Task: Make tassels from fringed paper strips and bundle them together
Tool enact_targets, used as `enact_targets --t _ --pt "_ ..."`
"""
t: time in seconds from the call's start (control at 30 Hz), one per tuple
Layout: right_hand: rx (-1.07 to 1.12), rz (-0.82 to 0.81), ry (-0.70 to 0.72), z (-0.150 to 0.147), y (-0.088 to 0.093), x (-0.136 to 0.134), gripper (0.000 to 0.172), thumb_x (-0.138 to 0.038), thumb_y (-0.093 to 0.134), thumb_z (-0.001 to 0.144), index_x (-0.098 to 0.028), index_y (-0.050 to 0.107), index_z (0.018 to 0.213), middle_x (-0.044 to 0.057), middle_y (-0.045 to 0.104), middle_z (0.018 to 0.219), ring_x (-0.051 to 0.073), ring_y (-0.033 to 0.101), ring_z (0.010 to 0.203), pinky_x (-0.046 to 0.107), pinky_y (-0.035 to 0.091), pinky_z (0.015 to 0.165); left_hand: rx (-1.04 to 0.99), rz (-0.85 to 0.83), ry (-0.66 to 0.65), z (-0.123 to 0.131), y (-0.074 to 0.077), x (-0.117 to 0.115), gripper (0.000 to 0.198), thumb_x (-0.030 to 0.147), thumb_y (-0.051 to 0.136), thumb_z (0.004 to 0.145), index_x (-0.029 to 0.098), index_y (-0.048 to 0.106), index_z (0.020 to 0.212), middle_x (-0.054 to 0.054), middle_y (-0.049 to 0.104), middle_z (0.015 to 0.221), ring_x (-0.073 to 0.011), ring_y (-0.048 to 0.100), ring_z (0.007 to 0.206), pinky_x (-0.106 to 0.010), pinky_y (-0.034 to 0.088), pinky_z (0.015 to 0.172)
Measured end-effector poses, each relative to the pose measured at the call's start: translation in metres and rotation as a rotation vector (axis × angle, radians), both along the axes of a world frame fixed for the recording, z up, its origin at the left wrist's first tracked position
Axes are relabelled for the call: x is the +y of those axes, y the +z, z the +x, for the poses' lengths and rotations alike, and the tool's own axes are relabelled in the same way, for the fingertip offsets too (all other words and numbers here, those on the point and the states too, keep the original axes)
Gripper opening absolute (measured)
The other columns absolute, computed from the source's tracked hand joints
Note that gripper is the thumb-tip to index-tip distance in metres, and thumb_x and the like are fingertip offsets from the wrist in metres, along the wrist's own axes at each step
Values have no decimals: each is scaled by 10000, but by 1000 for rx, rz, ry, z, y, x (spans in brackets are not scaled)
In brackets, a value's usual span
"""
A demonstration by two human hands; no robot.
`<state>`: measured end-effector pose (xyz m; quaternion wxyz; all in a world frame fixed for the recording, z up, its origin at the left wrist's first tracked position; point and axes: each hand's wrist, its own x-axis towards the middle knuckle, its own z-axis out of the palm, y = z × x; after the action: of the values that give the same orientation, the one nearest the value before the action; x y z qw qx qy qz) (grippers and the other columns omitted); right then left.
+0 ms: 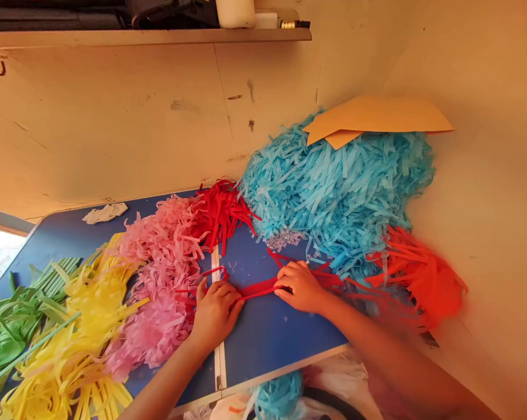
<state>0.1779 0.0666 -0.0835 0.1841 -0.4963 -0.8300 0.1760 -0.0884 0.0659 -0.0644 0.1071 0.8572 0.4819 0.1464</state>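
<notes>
Red paper strips [258, 289] stretch nearly level between my two hands, just over the blue table. My left hand [217, 306] is closed on their left end, fingers curled, with loose strip ends poking out past it. At the other end my right hand [299, 286] pinches the same strips, and more red lengths trail off to its right. A pink fringed paper bundle [167, 256] lies just left of my left hand. Behind my hands sits a red fringed bundle [224, 213]. A large light-blue fringed paper heap [342, 192] rises beyond my right hand.
Yellow strips [88, 321] and green strips [14, 326] cover the left of the blue table [263, 344]. An orange-red bundle [425, 274] stands at the right. Orange paper [381, 116] rests on the blue heap. A shelf [150, 38] juts from the wall above.
</notes>
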Motion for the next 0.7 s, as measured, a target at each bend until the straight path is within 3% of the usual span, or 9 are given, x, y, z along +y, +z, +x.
enact_targets --t 0.2,0.5,0.63,0.7 --pt "-92 -43 -171 -10 2 10 286 -342 658 925 -182 692 690 2 673 723 163 532 765 335 253 735 -8 -9 78 6 -8 4 272 310 532 946 241 719 761 -15 724 850 -246 634 934 -552 253 1033" --pt "-205 -65 -219 -16 0 19 296 -321 679 859 -183 624 603 -2 642 654 167 526 733 345 240 733 139 -27 71 12 -5 15 290 333 589 896 204 666 647 -30 687 757 -271 617 879 -557 326 948" --pt "-234 -18 -294 -16 10 17 230 -377 697 851 -179 651 744 42 668 780 211 541 811 374 257 780 145 82 77 12 1 14 85 287 648 862 220 688 896 -50 699 928 -283 594 976 -574 295 1022" --pt "-240 91 -204 -18 16 12 142 -321 652 888 -180 659 867 71 677 916 239 537 920 409 255 851 176 198 -50 13 2 12 131 216 629 875 248 674 993 -38 696 996 -271 570 1032 -551 260 1073"
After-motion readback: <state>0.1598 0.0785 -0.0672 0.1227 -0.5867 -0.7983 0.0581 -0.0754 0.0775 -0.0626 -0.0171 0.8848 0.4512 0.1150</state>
